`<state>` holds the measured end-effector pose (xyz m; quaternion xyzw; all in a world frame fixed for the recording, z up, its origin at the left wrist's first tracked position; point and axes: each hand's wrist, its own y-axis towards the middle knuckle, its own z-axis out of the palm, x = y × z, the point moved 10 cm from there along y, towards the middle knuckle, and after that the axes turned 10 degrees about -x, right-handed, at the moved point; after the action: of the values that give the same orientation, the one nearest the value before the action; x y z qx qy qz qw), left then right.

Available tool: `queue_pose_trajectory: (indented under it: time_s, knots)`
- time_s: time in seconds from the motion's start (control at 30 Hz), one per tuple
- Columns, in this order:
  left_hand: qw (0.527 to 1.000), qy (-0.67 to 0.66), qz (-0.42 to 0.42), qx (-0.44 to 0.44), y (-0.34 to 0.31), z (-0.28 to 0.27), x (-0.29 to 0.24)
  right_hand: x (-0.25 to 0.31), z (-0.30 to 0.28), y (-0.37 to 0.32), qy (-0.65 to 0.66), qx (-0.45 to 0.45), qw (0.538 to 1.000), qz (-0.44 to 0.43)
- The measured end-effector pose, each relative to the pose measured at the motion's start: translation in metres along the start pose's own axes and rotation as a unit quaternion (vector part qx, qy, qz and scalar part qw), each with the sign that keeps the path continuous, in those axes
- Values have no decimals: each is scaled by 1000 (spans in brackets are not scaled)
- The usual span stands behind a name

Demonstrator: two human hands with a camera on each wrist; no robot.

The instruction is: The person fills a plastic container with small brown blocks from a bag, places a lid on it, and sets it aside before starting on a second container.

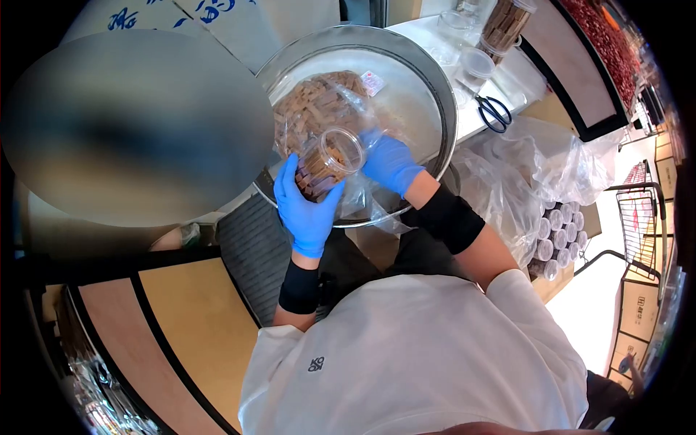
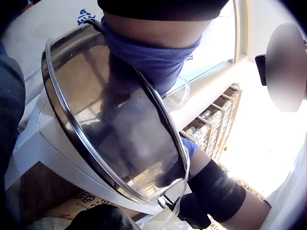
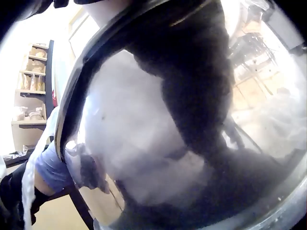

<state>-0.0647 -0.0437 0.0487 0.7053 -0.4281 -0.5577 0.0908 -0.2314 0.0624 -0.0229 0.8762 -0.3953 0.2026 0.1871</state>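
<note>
In the head view, a clear round jar (image 1: 341,151), tilted and partly filled with brown pieces, is gripped from below by my blue-gloved left hand (image 1: 308,214). My right hand (image 1: 391,163), also gloved, is beside the jar's mouth at the plastic bag; its fingertips are hidden, so its grip cannot be told. The clear bag of brown flat pieces (image 1: 312,105) lies in a wide metal basin (image 1: 448,94). In the left wrist view the left glove (image 2: 148,64) is above the basin rim (image 2: 79,136). The basin's shiny side (image 3: 139,124) fills much of the right wrist view.
Black-handled scissors (image 1: 494,114), an open container (image 1: 476,64) and filled jars (image 1: 505,27) stand on the white table at the right. Several lidded jars (image 1: 560,235) are grouped lower right, beside crumpled plastic sheeting (image 1: 500,181). A blurred round area covers the upper left.
</note>
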Motion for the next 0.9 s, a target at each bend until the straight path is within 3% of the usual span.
queue_pose_trajectory:
  time_s: [0.07,0.13,0.17,0.23,0.47,0.57,0.73,0.9]
  knots:
    - [1000,7,5,-1,0,-1,1,-5,3,2,13,-7,1000,8]
    - [1000,13,10,-3,0,-1,1,15,-2,4,28,-90,989,-112]
    - [1000,17,15,1,0,0,1,12,3,2,29,-86,989,-116]
    - [1000,24,18,2,0,0,1,11,-4,1,39,-73,995,-55]
    - [998,40,44,6,2,0,-2,25,-34,-5,13,-9,999,-35]
    - [998,43,43,8,2,1,-2,31,-42,-8,24,-55,996,-61]
    - [997,49,53,10,2,1,-4,8,-16,-8,-3,-50,999,11]
    - [999,32,36,15,2,-1,-2,11,-28,-9,11,-60,997,-42]
